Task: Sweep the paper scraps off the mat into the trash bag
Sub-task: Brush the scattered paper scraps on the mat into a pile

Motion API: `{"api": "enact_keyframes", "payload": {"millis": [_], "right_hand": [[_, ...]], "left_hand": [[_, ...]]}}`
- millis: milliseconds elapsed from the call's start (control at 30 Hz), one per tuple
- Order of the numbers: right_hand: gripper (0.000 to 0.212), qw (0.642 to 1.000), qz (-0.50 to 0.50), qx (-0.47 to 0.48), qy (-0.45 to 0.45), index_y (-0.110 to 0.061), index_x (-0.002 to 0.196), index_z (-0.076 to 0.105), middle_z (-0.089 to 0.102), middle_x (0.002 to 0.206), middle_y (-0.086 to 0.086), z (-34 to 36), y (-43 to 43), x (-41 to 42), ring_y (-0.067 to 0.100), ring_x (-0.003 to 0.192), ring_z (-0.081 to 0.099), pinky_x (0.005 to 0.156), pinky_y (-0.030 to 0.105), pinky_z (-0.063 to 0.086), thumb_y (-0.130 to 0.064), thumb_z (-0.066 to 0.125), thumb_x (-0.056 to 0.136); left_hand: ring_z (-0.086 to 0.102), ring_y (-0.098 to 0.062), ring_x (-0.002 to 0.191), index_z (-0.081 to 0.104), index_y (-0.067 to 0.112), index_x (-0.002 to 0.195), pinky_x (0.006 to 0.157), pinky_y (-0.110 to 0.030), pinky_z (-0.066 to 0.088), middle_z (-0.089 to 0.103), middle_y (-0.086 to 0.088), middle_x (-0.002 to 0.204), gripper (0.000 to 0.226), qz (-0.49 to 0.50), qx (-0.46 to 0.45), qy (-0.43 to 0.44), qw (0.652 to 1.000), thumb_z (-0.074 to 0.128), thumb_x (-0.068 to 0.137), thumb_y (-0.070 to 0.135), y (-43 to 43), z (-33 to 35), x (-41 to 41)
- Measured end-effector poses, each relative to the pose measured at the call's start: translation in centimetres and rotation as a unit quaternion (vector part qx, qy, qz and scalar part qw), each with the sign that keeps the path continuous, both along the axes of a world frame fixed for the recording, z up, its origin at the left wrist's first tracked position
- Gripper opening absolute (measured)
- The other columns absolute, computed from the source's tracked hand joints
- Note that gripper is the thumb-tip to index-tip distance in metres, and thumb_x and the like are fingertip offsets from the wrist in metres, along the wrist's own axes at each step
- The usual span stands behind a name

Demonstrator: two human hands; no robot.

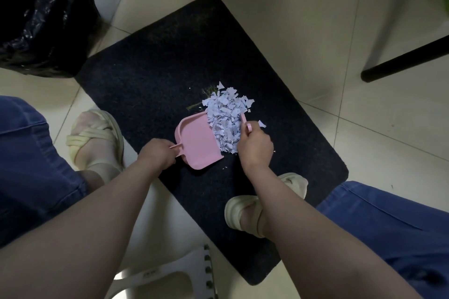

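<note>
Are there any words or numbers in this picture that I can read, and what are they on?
Nothing here can be read.
On the white stool: one small grey mark, too blurred to read.
On the pink dustpan, pink brush, paper scraps, trash bag and mat: no writing shows.

Pale tiled floor [291, 19]; black furniture legs [403, 60].
</note>
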State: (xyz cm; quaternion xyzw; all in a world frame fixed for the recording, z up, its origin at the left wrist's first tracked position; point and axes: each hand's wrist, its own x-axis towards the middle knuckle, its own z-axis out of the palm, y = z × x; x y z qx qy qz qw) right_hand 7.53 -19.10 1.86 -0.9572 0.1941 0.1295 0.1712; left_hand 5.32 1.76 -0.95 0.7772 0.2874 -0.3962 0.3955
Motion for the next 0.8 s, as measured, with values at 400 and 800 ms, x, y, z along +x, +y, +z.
{"api": "enact_keyframes", "payload": {"millis": [400, 800], "right_hand": [[0.029, 0.999, 0.015, 0.031, 0.008, -0.014, 0.111, 0.061, 0.069, 0.093, 0.012, 0.9, 0.8, -0.5, 0.033, 0.087, 0.063, 0.068, 0.033, 0.039, -0.034, 0.042, 0.101], [0.028, 0.995, 0.093, 0.043, -0.010, -0.011, 0.103, 0.061, 0.069, 0.085, 0.013, 0.9, 2.5, -1.9, 0.034, 0.079, 0.064, 0.064, 0.035, 0.040, -0.032, 0.044, 0.101]], "left_hand": [[0.048, -0.017, 0.053, 0.066, 0.011, 0.082, 0.051, -0.025, 0.036, 0.057, -0.003, 0.063, 0.021, 0.011, -0.018, 0.011, 1.000, 0.054, 0.095, 0.022, -1.8, 0.2, -0.6], [0.052, -0.022, 0.063, 0.067, 0.012, 0.084, 0.063, -0.027, 0.042, 0.059, -0.007, 0.069, 0.021, 0.045, -0.019, 0.025, 0.998, 0.053, 0.095, 0.025, -3.2, -0.8, -1.0]]}}
